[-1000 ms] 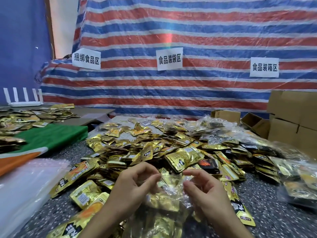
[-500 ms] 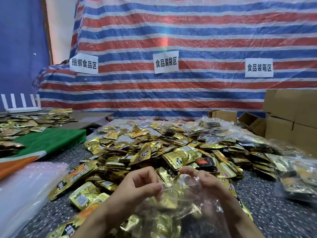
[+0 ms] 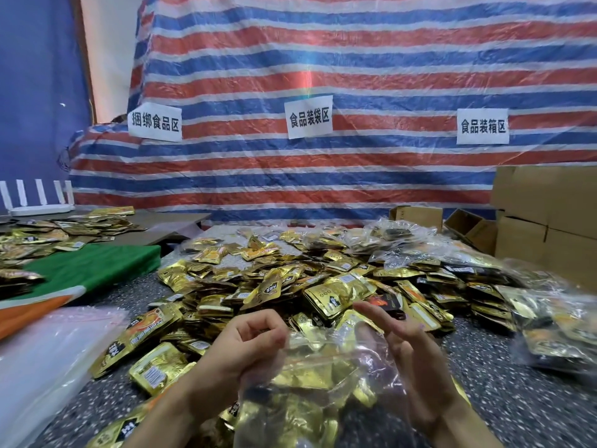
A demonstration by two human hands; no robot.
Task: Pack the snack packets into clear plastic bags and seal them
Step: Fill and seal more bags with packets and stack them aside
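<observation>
Left hand (image 3: 248,350): fingers curled, pinching the top edge of the clear bag (image 3: 323,370).
Right hand (image 3: 410,354): fingers nearly straight, thumb behind the plastic, nipping the bag's other top corner.
Bag's place: held up between both hands, gold packets inside, just in front of the heap.
Snack packets (image 3: 290,286): loose gold heap spread over the speckled worktop (image 3: 491,383).

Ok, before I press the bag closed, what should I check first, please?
1. Snack packets inside the clear plastic bag: ok.
2. Left hand pinches the bag's top edge: ok.
3. Right hand grips the edge: cannot tell, its fingers look straight.
4. Mouth free of packets: cannot tell, blurred.
5. Mouth already sealed: cannot tell.
</observation>
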